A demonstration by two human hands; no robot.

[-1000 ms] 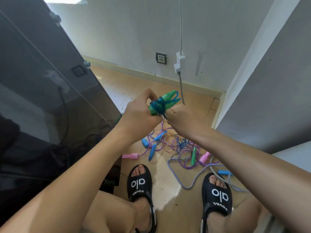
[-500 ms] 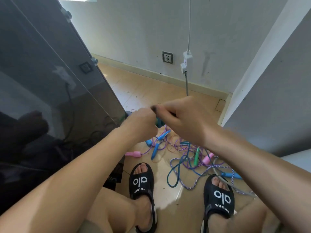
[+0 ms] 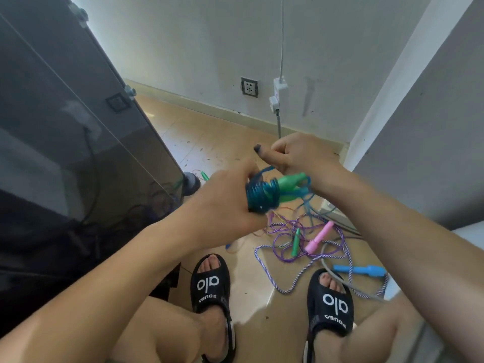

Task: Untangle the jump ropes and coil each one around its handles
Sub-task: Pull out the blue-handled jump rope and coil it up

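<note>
The left hand (image 3: 222,205) is gripping the green handles (image 3: 289,183) side by side, fingers curled round them, so they are serving as a spool while the teal rope (image 3: 262,196) is building up in tight turns around them. The right hand (image 3: 301,155) is sitting just above and behind the handles, fingers curled and pinching the free run of that rope, feeding it, I'd judge, for another turn. The two hands are nearly touching, which is keeping the loose length short and the turns snug. A slack tail is trailing from the handles down toward the pile (image 3: 309,239) on the floor, so this coil is looking only partly done.

Below, that pile is lying between and ahead of the person's sandals (image 3: 210,284): purple and striped ropes looping over one another, with a pink handle (image 3: 318,238), a small green one and a blue handle (image 3: 358,271) among them, not yet sorted.

The floor (image 3: 209,142) is glossy tan tile, scuffed with dark flecks. A dark glass cabinet (image 3: 65,127) is standing on the left, a pale wall with a socket (image 3: 249,87) ahead
</note>
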